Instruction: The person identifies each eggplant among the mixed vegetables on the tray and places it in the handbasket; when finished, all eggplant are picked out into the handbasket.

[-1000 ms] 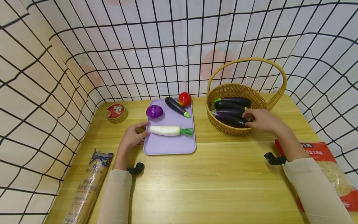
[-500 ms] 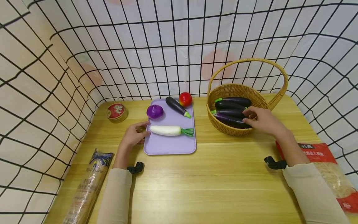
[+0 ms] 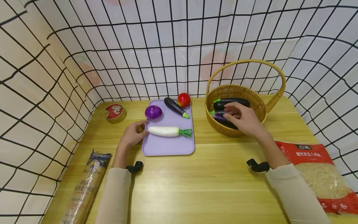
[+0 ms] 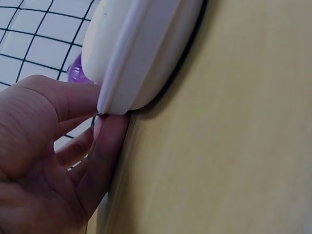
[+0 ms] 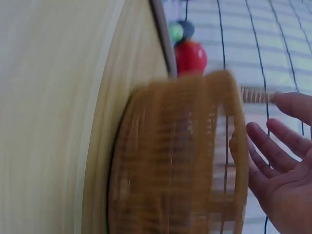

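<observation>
My left hand (image 3: 133,134) grips the left edge of a lilac tray (image 3: 167,147). The left wrist view shows the thumb on the rim and fingers beneath it. On the tray lie a white radish (image 3: 165,131), an eggplant (image 3: 174,105), a round purple vegetable (image 3: 153,112) and a red fruit (image 3: 183,100). My right hand (image 3: 246,119) hovers over the wicker basket (image 3: 253,93), its fingers relaxed and apart and nothing between them. Several dark eggplants (image 3: 231,100) lie inside; the hand partly covers them. In the right wrist view, the fingers show beyond the basket's rim (image 5: 239,146).
A round red-lidded tin (image 3: 115,113) stands left of the tray. A long noodle packet (image 3: 86,189) lies at the front left, a red pasta bag (image 3: 318,177) at the right. The basket's tall handle (image 3: 246,61) arches over it; a black wire grid surrounds the table.
My right hand has shifted left over the basket, away from its right rim, now covering more of the eggplants. The left hand stays at the tray's edge.
</observation>
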Tool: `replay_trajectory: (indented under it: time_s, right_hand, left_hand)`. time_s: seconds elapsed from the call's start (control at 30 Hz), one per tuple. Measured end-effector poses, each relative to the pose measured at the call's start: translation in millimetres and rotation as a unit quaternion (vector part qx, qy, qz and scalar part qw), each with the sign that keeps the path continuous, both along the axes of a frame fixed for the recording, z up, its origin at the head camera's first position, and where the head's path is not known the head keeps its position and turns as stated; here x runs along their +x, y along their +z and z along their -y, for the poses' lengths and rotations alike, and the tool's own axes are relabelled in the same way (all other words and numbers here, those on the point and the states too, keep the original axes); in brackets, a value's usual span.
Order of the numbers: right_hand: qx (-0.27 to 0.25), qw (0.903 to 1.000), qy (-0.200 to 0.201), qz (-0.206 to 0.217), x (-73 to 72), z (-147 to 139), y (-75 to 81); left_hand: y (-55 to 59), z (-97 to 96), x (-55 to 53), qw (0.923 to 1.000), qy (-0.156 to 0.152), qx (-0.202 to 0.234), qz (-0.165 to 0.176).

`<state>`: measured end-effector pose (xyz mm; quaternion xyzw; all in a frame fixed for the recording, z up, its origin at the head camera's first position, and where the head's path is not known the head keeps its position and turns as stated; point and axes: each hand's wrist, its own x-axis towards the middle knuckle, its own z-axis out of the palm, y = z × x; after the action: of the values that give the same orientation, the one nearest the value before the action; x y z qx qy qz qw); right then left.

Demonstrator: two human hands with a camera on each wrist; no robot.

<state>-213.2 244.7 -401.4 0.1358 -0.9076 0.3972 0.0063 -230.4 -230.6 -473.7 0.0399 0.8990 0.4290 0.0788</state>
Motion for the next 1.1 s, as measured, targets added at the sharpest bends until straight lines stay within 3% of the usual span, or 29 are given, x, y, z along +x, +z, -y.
replay_trajectory:
  time_s: [0.23, 0.43, 0.7, 1.1]
  right_hand:
    - [-0.077, 0.9961, 0.042, -0.007, -6.0, 57, -5.3]
    - [-0.117, 0.9907, 0.063, 0.028, -18.3, 93, -15.4]
    - [-0.136, 0.9876, 0.044, 0.064, -32.9, 120, -31.4]
    - [-0.114, 0.9901, 0.012, 0.081, -57.6, 146, -48.1]
  left_hand:
    - [-2.6, 2.2, -0.2, 0.9998, 0.01, 0.008, 0.017]
    - [-2.6, 3.5, -1.4, 0.9991, 0.02, 0.023, 0.031]
    - [-2.2, 2.6, -2.7, 0.9981, 0.02, 0.041, 0.041]
    - [-4.2, 4.4, -2.4, 0.9975, 0.027, 0.049, 0.044]
